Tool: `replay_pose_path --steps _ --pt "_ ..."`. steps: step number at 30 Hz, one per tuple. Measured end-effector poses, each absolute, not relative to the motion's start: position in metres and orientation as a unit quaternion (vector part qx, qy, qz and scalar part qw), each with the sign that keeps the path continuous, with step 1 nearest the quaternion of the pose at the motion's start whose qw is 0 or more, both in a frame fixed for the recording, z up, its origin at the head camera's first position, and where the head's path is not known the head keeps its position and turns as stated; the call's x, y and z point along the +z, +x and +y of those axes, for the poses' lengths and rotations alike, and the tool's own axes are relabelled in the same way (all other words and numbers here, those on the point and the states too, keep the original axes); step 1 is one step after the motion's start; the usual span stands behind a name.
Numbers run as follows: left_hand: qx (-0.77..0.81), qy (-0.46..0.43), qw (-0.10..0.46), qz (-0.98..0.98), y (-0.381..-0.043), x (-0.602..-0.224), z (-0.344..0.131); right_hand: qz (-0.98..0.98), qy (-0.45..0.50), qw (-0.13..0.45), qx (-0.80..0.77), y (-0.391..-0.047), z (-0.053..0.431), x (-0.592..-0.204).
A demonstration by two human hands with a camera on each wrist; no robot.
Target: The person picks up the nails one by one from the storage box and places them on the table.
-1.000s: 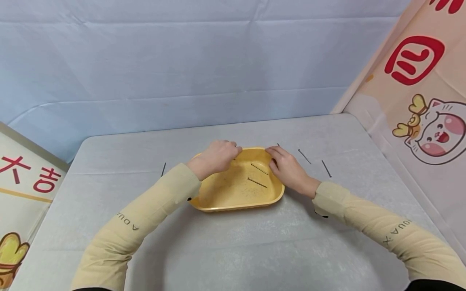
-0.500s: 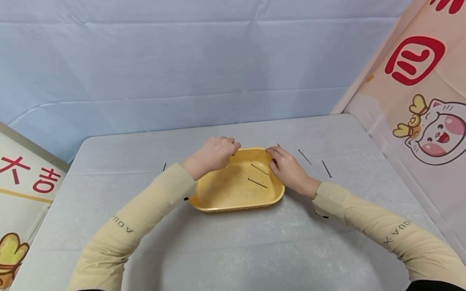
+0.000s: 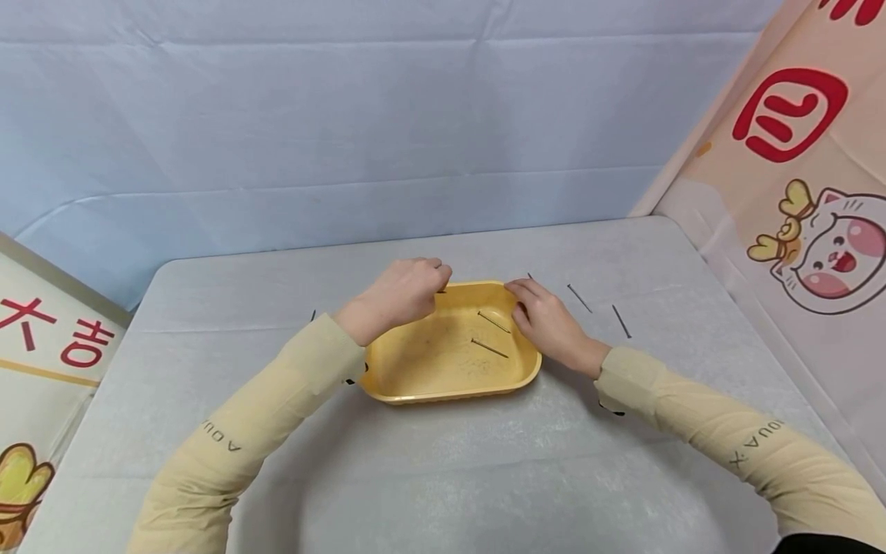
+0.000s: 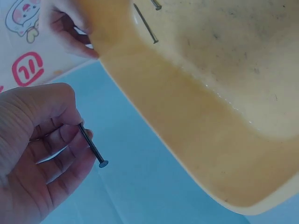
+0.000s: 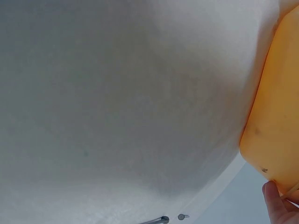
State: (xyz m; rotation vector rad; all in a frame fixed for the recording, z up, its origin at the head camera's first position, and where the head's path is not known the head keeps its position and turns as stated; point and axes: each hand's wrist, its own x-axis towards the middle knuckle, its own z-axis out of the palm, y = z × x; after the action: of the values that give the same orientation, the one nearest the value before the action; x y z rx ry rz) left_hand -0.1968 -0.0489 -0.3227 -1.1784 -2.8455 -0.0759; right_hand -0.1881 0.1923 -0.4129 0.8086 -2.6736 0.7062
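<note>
My left hand [image 3: 400,294] is over the far left part of a yellow plastic tray [image 3: 429,369]. Its thumb and fingertips pinch a dark nail [image 4: 92,144], whose flat head points outward in the left wrist view. At the tray's far right corner my right hand [image 3: 551,327] grips the rim, thumb on the inner side and fingers over the edge. Inside the tray lie two nails, the upper nail [image 3: 494,322] and the lower nail [image 3: 490,348], close to the right wall.
To the right of the tray, one nail [image 3: 579,298] and another nail [image 3: 621,322] lie on the grey tabletop [image 3: 484,469]. A nail tip [image 3: 530,275] shows behind my right hand. Left of my left sleeve [image 3: 291,392], another nail [image 3: 313,315] is partly covered.
My left hand has shifted slightly left and toward the back, carrying the pinched nail. The right hand, the tray and the nails in it have stayed put.
</note>
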Motion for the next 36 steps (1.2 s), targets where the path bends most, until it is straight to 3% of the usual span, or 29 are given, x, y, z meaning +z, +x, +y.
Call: replay_pose_path --steps 36 --pt "-0.177 -0.333 0.021 -0.926 -0.200 -0.308 -0.078 -0.922 0.276 0.125 0.241 -0.188 0.192 -0.412"
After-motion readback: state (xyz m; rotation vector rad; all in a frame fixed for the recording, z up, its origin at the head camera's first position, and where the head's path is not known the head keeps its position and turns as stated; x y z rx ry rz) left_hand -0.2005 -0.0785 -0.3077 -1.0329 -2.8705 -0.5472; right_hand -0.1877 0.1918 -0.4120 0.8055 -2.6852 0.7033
